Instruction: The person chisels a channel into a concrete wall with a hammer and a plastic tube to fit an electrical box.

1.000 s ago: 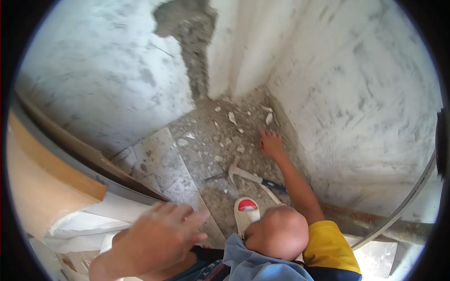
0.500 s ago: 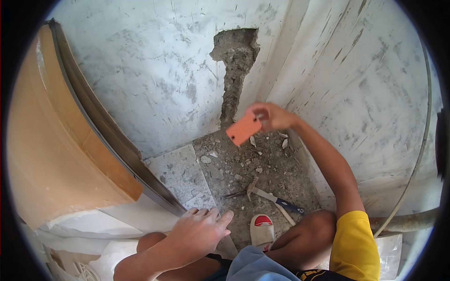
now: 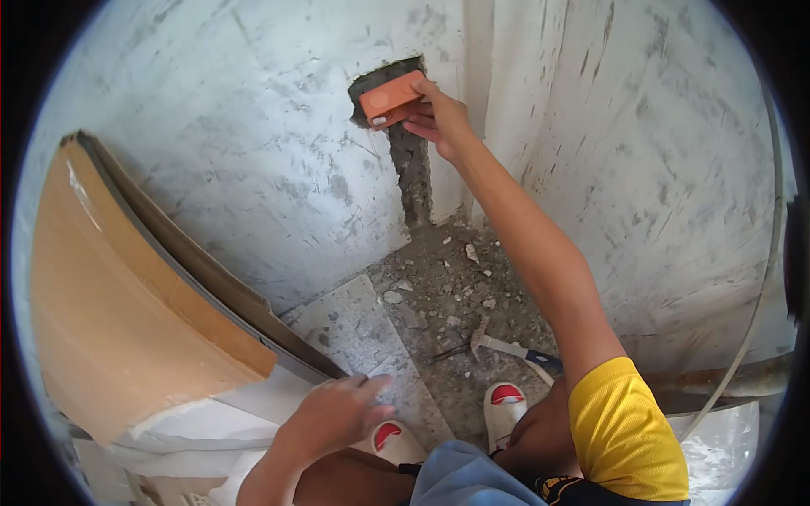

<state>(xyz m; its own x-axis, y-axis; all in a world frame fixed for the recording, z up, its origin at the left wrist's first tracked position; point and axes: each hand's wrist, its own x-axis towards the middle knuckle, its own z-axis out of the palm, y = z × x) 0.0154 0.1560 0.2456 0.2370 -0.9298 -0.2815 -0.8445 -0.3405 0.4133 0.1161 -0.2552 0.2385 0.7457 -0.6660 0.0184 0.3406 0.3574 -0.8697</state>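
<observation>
My right hand (image 3: 440,122) grips an orange electrical back box (image 3: 392,97) by its right end, thumb on top and fingers below. The box is held tilted at the rough cut-out (image 3: 361,86) in the white wall and covers much of it. From the cut-out a chiselled groove (image 3: 411,173) runs down to the floor. My left hand (image 3: 337,411) hangs over my left knee with its fingers loosely apart and nothing in them, slightly blurred.
A hammer (image 3: 506,346) and a dark chisel (image 3: 450,354) lie among rubble (image 3: 456,287) on the floor. At left a curved brown board (image 3: 143,312) leans over pale sheets. A cable (image 3: 751,312) hangs along the right wall, near a pipe (image 3: 759,377).
My right hand has raised the orange back box from above the rubble to the cut-out in the wall. My left hand has shifted slightly down and left, and the view has tilted.
</observation>
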